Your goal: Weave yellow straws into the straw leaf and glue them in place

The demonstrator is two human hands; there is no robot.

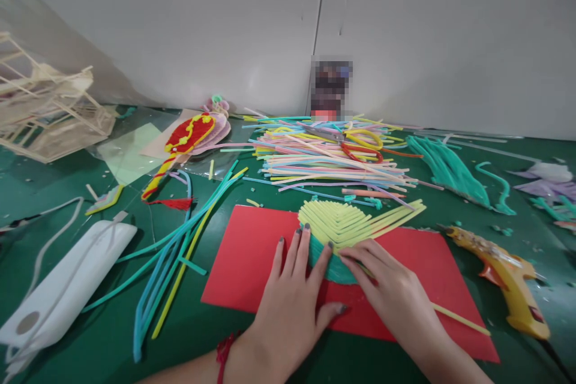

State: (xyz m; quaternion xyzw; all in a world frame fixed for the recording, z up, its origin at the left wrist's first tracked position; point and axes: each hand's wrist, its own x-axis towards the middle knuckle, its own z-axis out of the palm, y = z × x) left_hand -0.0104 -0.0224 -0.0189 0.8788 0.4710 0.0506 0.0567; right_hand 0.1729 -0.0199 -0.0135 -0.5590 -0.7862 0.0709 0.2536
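On a red sheet (pixel 252 252) lies a rounded teal piece (pixel 337 271), its upper part covered by yellow strips (pixel 335 220) laid in a V pattern, with loose ends fanning out to the right. My left hand (pixel 297 294) rests flat with fingers spread, its fingertips on the left edge of the strips and on the teal. The fingers of my right hand (pixel 387 282) are pinched together at the bottom of the V. They hold a yellow strip (pixel 463 319), which runs under the hand and comes out to the lower right across the red sheet.
A yellow glue gun (pixel 508 279) lies at the right. Behind the sheet are a pile of pastel strips (pixel 333 162) and scissors (pixel 364 139). Teal strips (pixel 166 264), a white power strip (pixel 72 282), a red-and-yellow fan shape (pixel 191 135) and a wooden frame (pixel 49 108) are leftward.
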